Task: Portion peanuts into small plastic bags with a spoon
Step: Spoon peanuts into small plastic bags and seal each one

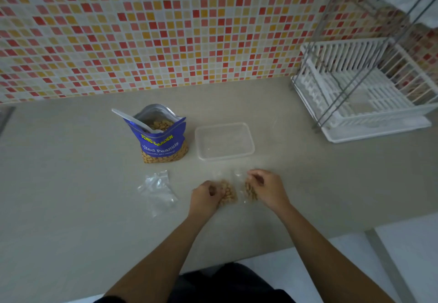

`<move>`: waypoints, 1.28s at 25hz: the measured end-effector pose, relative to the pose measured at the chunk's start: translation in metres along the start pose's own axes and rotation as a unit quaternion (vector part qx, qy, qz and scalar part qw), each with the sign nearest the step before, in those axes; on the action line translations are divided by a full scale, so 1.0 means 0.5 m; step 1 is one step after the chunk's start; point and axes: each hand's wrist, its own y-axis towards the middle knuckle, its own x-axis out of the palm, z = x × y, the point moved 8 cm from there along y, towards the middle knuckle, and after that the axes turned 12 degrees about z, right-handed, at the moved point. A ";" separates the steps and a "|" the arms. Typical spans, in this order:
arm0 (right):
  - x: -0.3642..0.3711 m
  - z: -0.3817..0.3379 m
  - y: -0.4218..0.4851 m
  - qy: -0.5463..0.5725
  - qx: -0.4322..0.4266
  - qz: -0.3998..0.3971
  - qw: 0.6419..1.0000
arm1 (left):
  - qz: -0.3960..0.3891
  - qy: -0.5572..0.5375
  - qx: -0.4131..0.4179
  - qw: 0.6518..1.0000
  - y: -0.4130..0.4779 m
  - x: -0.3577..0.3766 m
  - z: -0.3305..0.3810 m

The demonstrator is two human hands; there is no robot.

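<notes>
Two small clear plastic bags with peanuts in them lie side by side on the beige counter. My left hand [205,196] grips the left filled bag [228,192]. My right hand [266,187] grips the right filled bag [250,191]. A blue peanut pouch [163,140] stands open behind them to the left, with a white spoon [132,120] stuck in its mouth. Several empty small bags [157,187] lie in a loose pile left of my hands.
A clear rectangular plastic container [224,141] sits behind my hands, right of the pouch. A white dish rack [365,94] with a metal frame stands at the back right. A mosaic tile wall runs along the back. The counter's front edge is near my body.
</notes>
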 end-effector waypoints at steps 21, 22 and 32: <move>0.157 -0.169 -0.086 -0.082 -0.243 -0.041 0.966 | 0.118 0.074 0.129 0.982 0.032 -0.183 -0.058; 0.191 -0.186 -0.091 -0.068 -0.232 -0.076 0.967 | 0.138 0.080 0.112 0.981 0.039 -0.213 -0.083; 0.363 -0.230 -0.077 -0.005 0.008 -0.103 0.995 | 0.079 0.132 0.088 0.984 0.068 -0.248 -0.185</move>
